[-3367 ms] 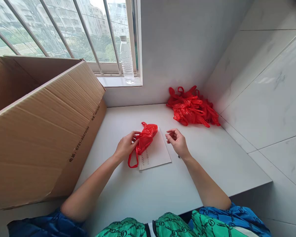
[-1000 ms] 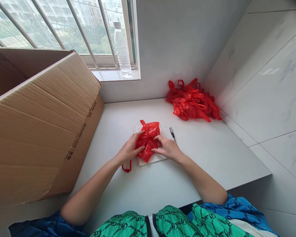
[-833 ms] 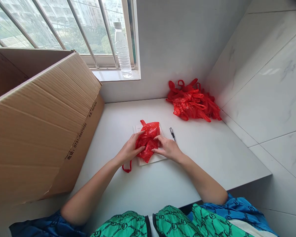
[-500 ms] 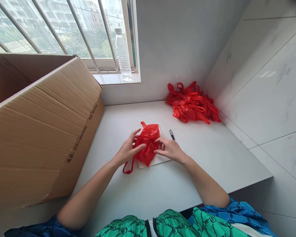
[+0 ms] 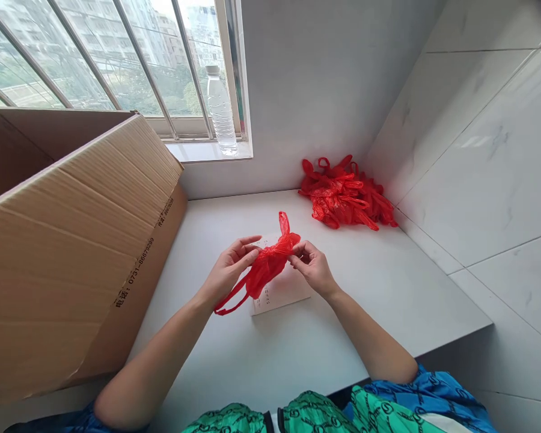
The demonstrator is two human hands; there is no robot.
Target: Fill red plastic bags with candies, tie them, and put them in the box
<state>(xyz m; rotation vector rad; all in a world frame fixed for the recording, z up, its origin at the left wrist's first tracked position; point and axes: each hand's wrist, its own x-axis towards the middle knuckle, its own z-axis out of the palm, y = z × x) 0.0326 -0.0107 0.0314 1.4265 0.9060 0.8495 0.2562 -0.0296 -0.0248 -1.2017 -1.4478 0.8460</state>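
Observation:
A crumpled red plastic bag (image 5: 270, 264) is stretched between my two hands, above a white book or pad (image 5: 288, 296) with small printed characters. My left hand (image 5: 229, 264) pinches the bag's left side between thumb and fingers. On the other side, my right hand (image 5: 313, 267) has its fingertips closed on the bag's right edge. One handle loop sticks up at the top of the bag, and another hangs down to the lower left, near my left wrist. Part of the book is covered by the bag.
A pile of red plastic bags (image 5: 347, 195) lies at the back right against the wall. A large open cardboard box (image 5: 85, 240) stands on the left. On the window sill is a clear water bottle (image 5: 222, 114). The white table (image 5: 365, 300) ends at the right front.
The bag has been lifted and gathered into a narrower bunch, with one handle now upright. My right hand has closed on its edge. The pen beside the book is no longer visible.

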